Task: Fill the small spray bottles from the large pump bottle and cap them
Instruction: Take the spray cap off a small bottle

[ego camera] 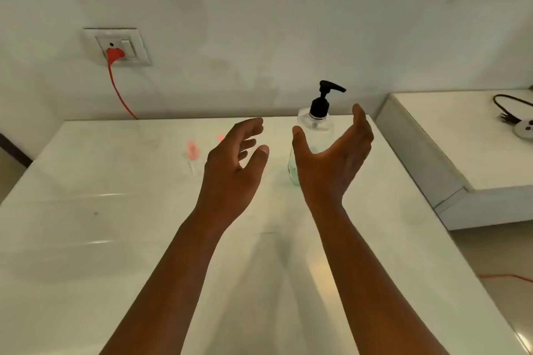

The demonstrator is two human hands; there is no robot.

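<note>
- Left hand (pixel 235 166), frame centre: fingers loosely spread, holding nothing.
- Right hand (pixel 331 158): palm cupped wide, empty, in front of the clear plastic black-pump bottle (pixel 315 124) standing on the white table (pixel 101 225).

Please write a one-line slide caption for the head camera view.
Both open hands, left hand and right hand, hover before the pump bottle on the white table.

White wall (pixel 288 8), socket (pixel 116 46), white table (pixel 86 210).
</note>
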